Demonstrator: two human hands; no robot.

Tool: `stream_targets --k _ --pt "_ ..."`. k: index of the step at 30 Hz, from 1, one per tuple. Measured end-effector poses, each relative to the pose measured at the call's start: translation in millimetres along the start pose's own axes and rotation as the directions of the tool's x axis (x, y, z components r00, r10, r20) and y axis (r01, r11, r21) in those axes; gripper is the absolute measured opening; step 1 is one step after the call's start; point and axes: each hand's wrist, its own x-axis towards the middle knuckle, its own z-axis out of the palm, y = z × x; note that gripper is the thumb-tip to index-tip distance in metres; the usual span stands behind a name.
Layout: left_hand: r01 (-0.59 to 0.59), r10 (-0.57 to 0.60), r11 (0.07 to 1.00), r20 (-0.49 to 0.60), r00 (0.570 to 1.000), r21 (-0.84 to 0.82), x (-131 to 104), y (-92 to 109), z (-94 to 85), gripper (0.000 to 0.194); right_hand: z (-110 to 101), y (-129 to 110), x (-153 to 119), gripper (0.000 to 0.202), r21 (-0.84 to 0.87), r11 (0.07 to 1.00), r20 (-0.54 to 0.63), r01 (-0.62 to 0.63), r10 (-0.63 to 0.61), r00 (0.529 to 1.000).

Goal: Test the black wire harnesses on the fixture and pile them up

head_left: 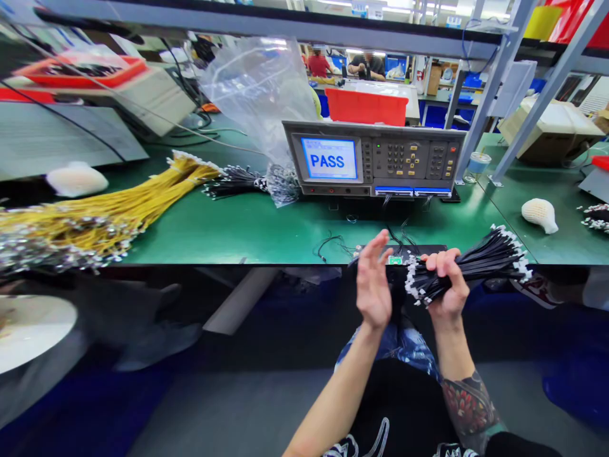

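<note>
1. At the far left of the green bench [238, 235] lies a long yellow cable bundle [157, 197]. A smaller dark bundle [238, 181] lies to its right, well apart from your hands.
2. Your left hand [373, 285] is open and empty, its fingers raised beside the near tips of the black cables. I'd bring its palm in flat and gently, so the tips even out without bending.
3. Behind your hands stands the tester [419, 184], its screen [328, 158] reading "PASS". Loose dark leads [333, 240] lie at the front of the bench; better to hold the bundle clear of them, since they could snag.
4. Your right hand [447, 285] is closed around the black cable bundle [490, 257], nearer its left end. A firm, even squeeze should serve best; too slack, and single cables may slip.
5. That bundle is at the bench's front edge, tilted up to the right. It looks slim and glossy black, with white connectors [413, 282] at both ends, slightly uneven and fanning wider at the right.
</note>
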Motion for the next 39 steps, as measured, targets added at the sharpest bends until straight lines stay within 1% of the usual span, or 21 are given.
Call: stream_targets --k 2,4,7,9,10,12,15,17,18,19,21,24,26,28,30,33,35,36,37,38,39 --pt "0.029 -0.036 0.997 0.092 0.995 0.075 -6.8 -4.1 15.9 0.053 4.0 11.9 -5.9 0.028 -0.032 0.999 -0.003 -0.02 0.02 1.0" --pt "0.071 -0.083 0.993 0.131 0.988 0.095 -10.2 -5.8 20.1 0.058 2.8 16.5 -9.5 0.031 -0.024 0.998 0.015 -0.054 0.054 0.998" --pt "0.143 -0.151 0.987 0.129 0.98 0.068 -6.7 -2.9 0.9 0.059 -8.7 7.8 -9.0 0.03 0.02 0.989 0.121 -0.147 0.143 0.982" --pt "0.186 -0.197 0.979 0.169 0.966 0.082 0.4 0.0 -20.0 0.057 -19.3 -0.9 -9.2 0.026 0.03 0.962 0.293 -0.27 0.249 0.923" --pt "0.228 -0.245 0.968 0.222 0.944 0.101 4.3 1.1 -29.4 0.058 -24.5 -3.5 -10.6 0.025 0.029 0.937 0.406 -0.347 0.306 0.861" --pt "0.342 -0.373 0.928 0.386 0.844 0.151 10.5 2.8 -41.8 0.067 -33.4 -2.4 -16.7 0.027 -0.004 0.856 0.616 -0.516 0.409 0.673" --pt "0.526 -0.54 0.821 0.603 0.587 0.223 13.4 4.2 -42.0 0.081 -43.3 13.2 -30.1 0.037 -0.157 0.677 0.75 -0.719 0.556 0.36" --pt "0.63 -0.582 0.743 0.681 0.444 0.225 11.3 5.0 -35.6 0.077 -48.9 26.3 -38.1 0.041 -0.251 0.578 0.751 -0.777 0.622 0.22" --pt "0.674 -0.595 0.709 0.691 0.411 0.209 9.4 5.6 -32.5 0.072 -51.7 31.8 -41.1 0.042 -0.279 0.543 0.751 -0.792 0.637 0.172" --pt "0.713 -0.613 0.677 0.677 0.407 0.184 6.9 6.3 -30.1 0.066 -54.8 35.9 -43.2 0.043 -0.293 0.517 0.75 -0.804 0.646 0.142" --pt "0.772 -0.685 0.621 0.575 0.448 0.138 1.0 8.7 -27.8 0.055 -61.4 39.4 -45.7 0.045 -0.302 0.485 0.725 -0.821 0.676 0.132" --pt "0.795 -0.777 0.583 0.401 0.485 0.167 -8.3 14.9 -28.7 0.045 -70.8 34.6 -46.6 0.047 -0.365 0.473 0.62 -0.802 0.766 0.17" --pt "0.75 -0.778 0.609 0.376 0.503 0.258 -13.4 19.7 -29.5 0.041 -74.0 27.8 -45.4 0.043 -0.499 0.471 0.565 -0.728 0.814 0.14" --pt "0.662 -0.754 0.651 0.42 0.505 0.372 -17.6 24.0 -29.2 0.039 -72.7 21.2 -42.2 0.039 -0.632 0.478 0.553 -0.609 0.829 0.077" --pt "0.552 -0.728 0.684 0.501 0.468 0.477 -21.6 27.7 -27.8 0.038 -67.6 17.6 -38.1 0.039 -0.695 0.529 0.607 -0.487 0.795 -0.002" --pt "0.358 -0.653 0.757 0.614 0.444 0.546 -27.3 31.5 -24.9 0.034 -59.4 21.2 -36.0 0.047 -0.627 0.678 0.764 -0.383 0.632 -0.13" --pt "0.263 -0.598 0.799 0.669 0.441 0.54 -29.1 31.5 -23.6 0.034 -58.4 28.3 -41.0 0.051 -0.572 0.716 0.817 -0.399 0.538 -0.205" --pt "0.251 -0.589 0.806 0.681 0.436 0.536 -28.9 30.6 -23.6 0.034 -59.5 32.1 -45.6 0.051 -0.557 0.705 0.826 -0.438 0.523 -0.21" --pt "0.269 -0.596 0.802 0.679 0.429 0.534 -27.7 29.0 -24.1 0.034 -61.3 35.7 -51.2 0.052 -0.546 0.678 0.824 -0.492 0.542 -0.167" --pt "0.312 -0.618 0.786 0.665 0.419 0.534 -25.2 27.2 -25.2 0.034 -63.5 38.6 -57.2 0.053 -0.523 0.644 0.808 -0.558 0.583 -0.084" --pt "0.363 -0.644 0.765 0.648 0.408 0.532 -21.2 25.4 -27.0 0.035 -65.6 40.5 -63.2 0.056 -0.473 0.617 0.778 -0.63 0.628 0.032"
